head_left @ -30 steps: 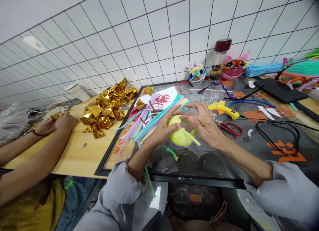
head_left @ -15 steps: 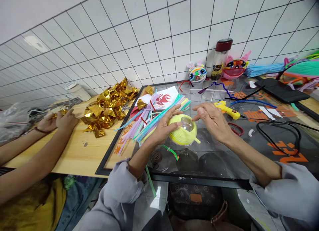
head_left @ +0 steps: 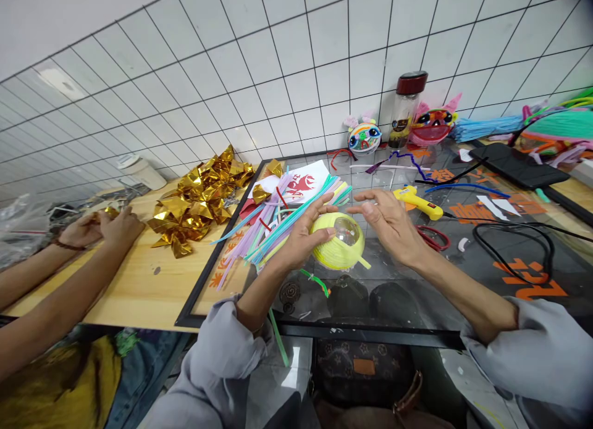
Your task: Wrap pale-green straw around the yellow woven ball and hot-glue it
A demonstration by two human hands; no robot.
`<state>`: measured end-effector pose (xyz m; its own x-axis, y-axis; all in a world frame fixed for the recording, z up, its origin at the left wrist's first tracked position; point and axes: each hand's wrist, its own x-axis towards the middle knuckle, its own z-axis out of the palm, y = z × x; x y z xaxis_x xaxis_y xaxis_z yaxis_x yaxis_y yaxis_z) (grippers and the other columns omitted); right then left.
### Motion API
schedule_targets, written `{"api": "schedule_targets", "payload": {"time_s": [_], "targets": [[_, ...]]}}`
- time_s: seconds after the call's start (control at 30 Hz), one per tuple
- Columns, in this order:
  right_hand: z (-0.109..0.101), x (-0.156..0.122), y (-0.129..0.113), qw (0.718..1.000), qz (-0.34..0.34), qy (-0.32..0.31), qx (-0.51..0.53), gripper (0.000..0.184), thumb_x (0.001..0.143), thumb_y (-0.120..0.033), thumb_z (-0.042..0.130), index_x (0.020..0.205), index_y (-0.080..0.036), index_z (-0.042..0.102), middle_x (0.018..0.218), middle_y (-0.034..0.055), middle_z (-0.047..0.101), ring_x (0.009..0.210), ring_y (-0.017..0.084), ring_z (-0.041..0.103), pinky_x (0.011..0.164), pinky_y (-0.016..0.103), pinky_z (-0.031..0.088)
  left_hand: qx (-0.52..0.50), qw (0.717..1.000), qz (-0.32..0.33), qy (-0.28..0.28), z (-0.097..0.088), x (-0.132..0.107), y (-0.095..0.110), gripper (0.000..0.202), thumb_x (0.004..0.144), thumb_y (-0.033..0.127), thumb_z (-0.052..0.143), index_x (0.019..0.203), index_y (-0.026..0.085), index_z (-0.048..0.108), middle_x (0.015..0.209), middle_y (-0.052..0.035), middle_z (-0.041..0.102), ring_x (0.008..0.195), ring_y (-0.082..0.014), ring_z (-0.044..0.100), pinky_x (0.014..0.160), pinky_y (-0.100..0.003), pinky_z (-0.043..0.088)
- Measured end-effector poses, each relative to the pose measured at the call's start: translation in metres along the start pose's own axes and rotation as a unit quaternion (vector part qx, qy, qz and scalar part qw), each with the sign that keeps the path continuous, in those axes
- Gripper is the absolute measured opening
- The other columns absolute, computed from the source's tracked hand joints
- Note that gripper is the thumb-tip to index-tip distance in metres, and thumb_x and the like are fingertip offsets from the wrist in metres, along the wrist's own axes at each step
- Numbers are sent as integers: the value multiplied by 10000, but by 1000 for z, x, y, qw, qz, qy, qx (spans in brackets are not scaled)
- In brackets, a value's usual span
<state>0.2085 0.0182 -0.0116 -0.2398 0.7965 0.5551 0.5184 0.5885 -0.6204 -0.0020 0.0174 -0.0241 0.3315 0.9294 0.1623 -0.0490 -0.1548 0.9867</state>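
- left hand (head_left: 303, 237) fingers curled round the yellow ball (head_left: 336, 253), held just over the glass table (head_left: 417, 293)
- right hand (head_left: 391, 228) fingers spread, beside it
- orange lettering (head_left: 532, 278) on table, can't read it

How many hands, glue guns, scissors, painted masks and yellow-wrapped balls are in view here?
wearer's hands: 2, left hand, right hand
co-worker's hands: 2
yellow glue gun: 1
red-handled scissors: 1
painted masks: 2
yellow-wrapped ball: 1
Total: 9
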Motion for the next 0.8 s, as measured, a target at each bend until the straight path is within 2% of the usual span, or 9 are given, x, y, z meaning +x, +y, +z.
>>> {"api": "schedule_targets", "payload": {"time_s": [0.1,0.2,0.43,0.53,0.67,0.73,0.8], "targets": [[5,-4,0,998,-9,-56,5,699,1000,-705,230,1099,-290,783,1262,111,664,1222,313,569,1031,555,389,1,1000,15,-6,0,0,-1,770,753,379,755,1472,307,487,1356,-75,586,1187,-265,580,973,-365,482],[8,-7,-3,997,-32,-63,25,630,1020,-663,250,1214,-329,748,1320,101,626,1282,302,535,1079,571,376,18,999,25,-14,-1,-1,-1,762,765,362,745,1478,304,482,1374,-76,591,1237,-283,567,1014,-389,472],[7,-8,-15,989,-90,-84,82,533,1043,-598,307,1197,-357,757,1347,71,618,1307,277,517,1126,558,347,15,1000,15,-14,-1,-2,2,756,765,323,726,1478,297,476,1413,-78,575,1238,-290,582,979,-383,493],[6,-6,-11,991,-55,-50,107,552,1028,-626,334,1116,-322,786,1322,83,616,1311,283,525,1117,542,367,23,1000,14,-15,0,-2,3,672,767,349,745,1403,278,539,1376,-69,589,1194,-268,587,955,-351,481],[5,-1,3,989,40,42,139,627,1006,-676,331,981,-258,798,1154,88,675,1189,266,603,1044,461,452,20,1000,10,-6,1,-3,2,498,763,380,753,1217,236,610,1235,-50,618,1063,-223,589,876,-304,470],[6,1,9,989,78,47,120,663,989,-708,330,938,-240,796,1085,94,692,1135,270,620,1008,453,471,20,1000,11,-1,2,-2,3,452,759,378,755,1157,223,607,1199,-46,609,1053,-216,576,869,-294,463],[8,0,11,992,83,15,92,699,974,-738,316,943,-236,801,1099,106,687,1134,286,617,1003,477,467,12,1000,21,1,3,-2,3,447,754,377,764,1134,220,590,1189,-46,599,1066,-215,566,885,-294,459]]}}
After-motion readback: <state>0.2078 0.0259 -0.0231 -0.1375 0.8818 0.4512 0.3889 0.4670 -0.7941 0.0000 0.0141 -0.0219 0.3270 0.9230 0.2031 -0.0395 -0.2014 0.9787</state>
